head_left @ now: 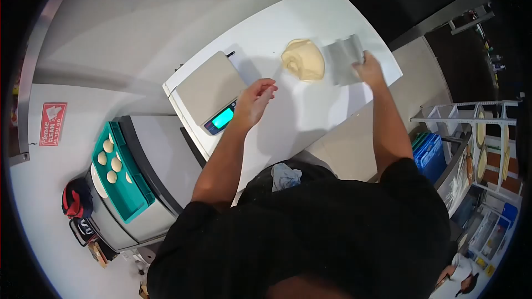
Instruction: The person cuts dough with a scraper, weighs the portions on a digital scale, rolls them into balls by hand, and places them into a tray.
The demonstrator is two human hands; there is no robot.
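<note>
In the head view, a white counter point(310, 14) stretches out ahead of the person, and a soft, pale yellow lump of dough point(303, 60) lies on it between the two hands, toward the far side. The dough has a smooth, folded surface with a small swirl at its lower left. The right hand point(370, 71) has its grip closed on the near edge of a flat grey scraper point(342, 62), blurred, with the blade just to the right of the dough. The left hand point(256, 101) has a released grip: its fingers are loosely bent, with nothing visible in them. It is closest to the scale point(208, 88), which sits at the left end of the counter with a broad beige top and a glowing turquoise display point(223, 118).

Left of the counter, a green tray point(133, 205) holds several dough balls point(116, 164) toward its far end. A red sign point(52, 124) hangs on the wall beyond. A crumpled pale cloth point(286, 177) shows at the person's waist. To the right, blue crates point(429, 158) stand by a white rack point(460, 112), and another person point(460, 274) is partly visible in the lower right corner.
</note>
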